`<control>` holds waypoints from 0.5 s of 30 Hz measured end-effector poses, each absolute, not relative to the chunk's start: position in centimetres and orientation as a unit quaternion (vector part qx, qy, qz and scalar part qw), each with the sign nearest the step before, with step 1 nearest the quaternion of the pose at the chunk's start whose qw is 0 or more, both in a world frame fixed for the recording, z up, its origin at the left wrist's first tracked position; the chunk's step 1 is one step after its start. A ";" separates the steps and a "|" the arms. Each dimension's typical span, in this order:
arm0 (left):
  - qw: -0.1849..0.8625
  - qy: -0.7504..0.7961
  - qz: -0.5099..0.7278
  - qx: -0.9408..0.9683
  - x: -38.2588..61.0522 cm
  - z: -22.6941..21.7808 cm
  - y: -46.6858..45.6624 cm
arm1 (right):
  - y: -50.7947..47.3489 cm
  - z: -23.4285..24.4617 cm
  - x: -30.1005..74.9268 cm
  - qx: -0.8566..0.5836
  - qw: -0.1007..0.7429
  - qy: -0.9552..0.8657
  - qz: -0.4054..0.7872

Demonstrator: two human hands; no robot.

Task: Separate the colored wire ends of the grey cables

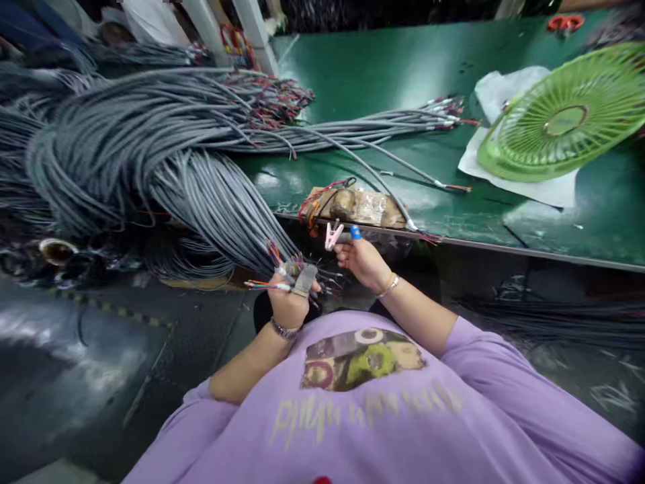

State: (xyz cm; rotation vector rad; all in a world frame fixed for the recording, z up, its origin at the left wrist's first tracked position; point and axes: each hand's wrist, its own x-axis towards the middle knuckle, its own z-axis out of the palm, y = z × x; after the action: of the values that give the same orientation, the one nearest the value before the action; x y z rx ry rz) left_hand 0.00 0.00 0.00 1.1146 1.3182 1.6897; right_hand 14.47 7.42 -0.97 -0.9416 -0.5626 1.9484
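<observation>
So your left hand (288, 306) is closed in a fist around a bunch of cable ends (272, 251), coloured wires poking out both sides and a grey strip (305, 279) lying over the top. Looks like a decent way to keep that many loose tips together in front of you. The grey cables (211, 191) run back from there up to the big heap on the counter (353, 60), so my guess is the heap carries most of the weight and your fist only has to mind the ends.

Your right hand (369, 264) has its fingers curled in near the counter edge, blue cover (355, 232) on one tip, with a pink clip (332, 236) right by the fingertips. Can't tell if you're actually pinching it. One cable slants across the taped block (370, 207) at the edge, its tip hanging over, probably for easy reach.
</observation>
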 end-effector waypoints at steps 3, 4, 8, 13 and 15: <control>0.344 0.521 0.654 0.426 0.3 0.1 0.3 | 7.7 0.2 14.0 -0.329 0.413 -0.253 0.811; 0.341 0.524 0.654 0.426 0.5 0.1 0.4 | 7.7 0.4 13.9 -0.318 0.410 -0.261 0.814; 0.335 0.529 0.653 0.426 0.8 0.2 0.8 | 7.9 0.5 13.2 -0.308 0.426 -0.287 0.801; 0.349 0.530 0.642 0.431 1.0 0.2 1.5 | 7.9 0.2 12.9 -0.326 0.449 -0.279 0.784; 0.354 0.534 0.636 0.430 1.1 0.2 1.7 | 7.9 0.2 13.0 -0.325 0.449 -0.270 0.787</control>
State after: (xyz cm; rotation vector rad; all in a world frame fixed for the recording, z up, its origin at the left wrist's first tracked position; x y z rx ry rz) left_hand 1.07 1.72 0.21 1.1121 1.3816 1.6444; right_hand 13.01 7.94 0.23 -0.8035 -0.6680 1.9479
